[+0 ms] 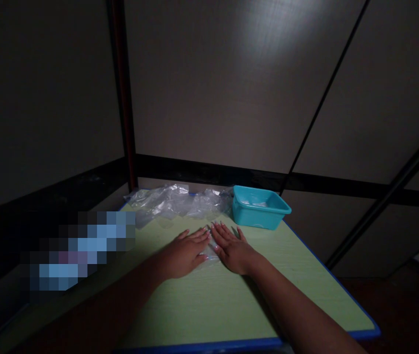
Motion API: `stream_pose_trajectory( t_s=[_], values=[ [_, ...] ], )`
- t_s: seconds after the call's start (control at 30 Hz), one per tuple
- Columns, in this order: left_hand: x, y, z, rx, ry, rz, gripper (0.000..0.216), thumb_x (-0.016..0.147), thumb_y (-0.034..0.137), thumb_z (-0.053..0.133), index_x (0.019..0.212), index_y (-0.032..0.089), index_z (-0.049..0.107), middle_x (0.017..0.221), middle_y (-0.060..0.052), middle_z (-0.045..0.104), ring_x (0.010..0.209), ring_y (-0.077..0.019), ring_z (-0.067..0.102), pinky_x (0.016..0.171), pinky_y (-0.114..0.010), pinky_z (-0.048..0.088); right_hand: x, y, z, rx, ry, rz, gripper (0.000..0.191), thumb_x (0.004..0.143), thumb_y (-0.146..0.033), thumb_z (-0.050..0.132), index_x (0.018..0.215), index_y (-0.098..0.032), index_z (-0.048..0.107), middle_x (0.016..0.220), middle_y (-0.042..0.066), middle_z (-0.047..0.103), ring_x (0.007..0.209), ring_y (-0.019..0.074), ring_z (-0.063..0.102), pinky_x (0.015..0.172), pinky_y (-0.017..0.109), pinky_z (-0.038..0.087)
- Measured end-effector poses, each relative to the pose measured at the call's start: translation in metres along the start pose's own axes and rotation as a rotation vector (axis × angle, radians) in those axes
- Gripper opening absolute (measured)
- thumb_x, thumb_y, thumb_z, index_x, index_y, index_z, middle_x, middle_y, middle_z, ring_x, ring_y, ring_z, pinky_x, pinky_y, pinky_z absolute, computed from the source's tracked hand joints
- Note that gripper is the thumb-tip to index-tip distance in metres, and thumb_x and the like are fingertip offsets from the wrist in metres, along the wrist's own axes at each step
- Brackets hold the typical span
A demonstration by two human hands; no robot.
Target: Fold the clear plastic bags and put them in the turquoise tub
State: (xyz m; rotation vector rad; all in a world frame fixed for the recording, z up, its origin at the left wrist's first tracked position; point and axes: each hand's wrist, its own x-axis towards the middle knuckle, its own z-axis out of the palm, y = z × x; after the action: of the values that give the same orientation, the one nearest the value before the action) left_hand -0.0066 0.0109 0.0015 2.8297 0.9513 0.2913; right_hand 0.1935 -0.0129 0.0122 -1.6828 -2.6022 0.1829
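A small piece of clear plastic (pixel 211 253), likely a bag, lies flat on the green tabletop between my hands. My left hand (pixel 185 254) rests palm down with its fingers spread, pressing at the plastic's left side. From the right, my right hand (pixel 233 250) also lies flat and palm down on it, fingers stretched forward. The fingertips of both hands nearly meet at the plastic's far end. Much of the plastic is hidden under the hands.
Crumpled clear plastic bags (pixel 180 201) spread along the far edge of the green table (pixel 202 314). Right of them stands a turquoise plastic basin (pixel 257 216) with something pale inside. Dark wall panels (pixel 209 88) rise behind. A blurred-out patch (pixel 95 243) covers the left side.
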Motion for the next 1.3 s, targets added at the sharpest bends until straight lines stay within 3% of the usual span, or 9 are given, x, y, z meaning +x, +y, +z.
stream_pose_trajectory(
  t_s=[0.3, 0.53, 0.77, 0.93, 1.07, 1.3],
  values=[
    [-0.003, 0.004, -0.005, -0.025, 0.013, -0.042, 0.057, 0.087, 0.050, 0.024, 0.136, 0.022, 0.016, 0.143, -0.006, 0.015, 0.131, -0.0195, 0.010, 0.102, -0.047, 0.013, -0.002, -0.006, -0.004, -0.008, -0.019, 0.002, 0.074, 0.080, -0.063, 0.026, 0.137, -0.026, 0.000, 0.144, 0.006, -0.002, 0.131, 0.0239, -0.004, 0.098, 0.055, -0.007],
    [-0.001, 0.027, -0.012, -0.022, 0.043, 0.119, 0.061, 0.087, 0.054, 0.023, 0.137, 0.024, 0.008, 0.144, -0.004, 0.011, 0.131, -0.0180, 0.009, 0.105, -0.044, 0.008, -0.002, 0.002, -0.007, 0.072, -0.054, 0.013, 0.081, 0.076, -0.059, 0.039, 0.137, -0.026, -0.003, 0.144, 0.004, -0.004, 0.131, 0.0231, -0.007, 0.098, 0.054, -0.009],
    [-0.001, 0.027, -0.011, 0.019, 0.084, 0.061, 0.064, 0.087, 0.053, 0.023, 0.138, 0.021, 0.002, 0.144, -0.006, 0.007, 0.132, -0.0191, 0.007, 0.105, -0.044, 0.006, 0.002, 0.026, -0.006, 0.109, 0.053, 0.124, 0.054, 0.089, -0.035, 0.020, 0.138, -0.021, 0.002, 0.144, 0.003, 0.005, 0.131, 0.0166, -0.001, 0.102, 0.050, 0.001],
    [0.000, 0.031, -0.006, 0.013, 0.056, 0.103, 0.065, 0.085, 0.056, 0.024, 0.137, 0.021, 0.009, 0.144, -0.007, 0.011, 0.131, -0.0201, 0.008, 0.105, -0.044, 0.005, 0.009, 0.019, 0.002, 0.075, 0.081, 0.120, 0.052, 0.087, -0.028, 0.023, 0.138, -0.023, 0.009, 0.143, 0.003, 0.014, 0.131, 0.0163, 0.006, 0.101, 0.051, 0.002],
    [0.000, 0.030, -0.001, 0.013, -0.005, 0.109, 0.066, 0.084, 0.059, 0.021, 0.137, 0.021, 0.013, 0.143, -0.008, 0.011, 0.131, -0.0213, 0.008, 0.104, -0.047, 0.005, 0.011, 0.014, 0.002, 0.063, 0.079, 0.123, 0.051, 0.087, -0.026, 0.023, 0.137, -0.026, 0.012, 0.144, 0.002, 0.013, 0.131, 0.0155, 0.006, 0.101, 0.051, -0.001],
    [-0.005, 0.032, 0.002, 0.017, -0.070, 0.079, 0.077, 0.081, 0.065, 0.022, 0.138, 0.015, 0.007, 0.143, -0.014, 0.008, 0.131, -0.0239, 0.005, 0.104, -0.046, 0.007, 0.011, 0.012, 0.003, 0.021, 0.080, 0.168, 0.048, 0.089, -0.030, 0.018, 0.137, -0.028, 0.012, 0.144, 0.002, 0.010, 0.131, 0.0168, 0.003, 0.100, 0.052, 0.000]
  ],
)
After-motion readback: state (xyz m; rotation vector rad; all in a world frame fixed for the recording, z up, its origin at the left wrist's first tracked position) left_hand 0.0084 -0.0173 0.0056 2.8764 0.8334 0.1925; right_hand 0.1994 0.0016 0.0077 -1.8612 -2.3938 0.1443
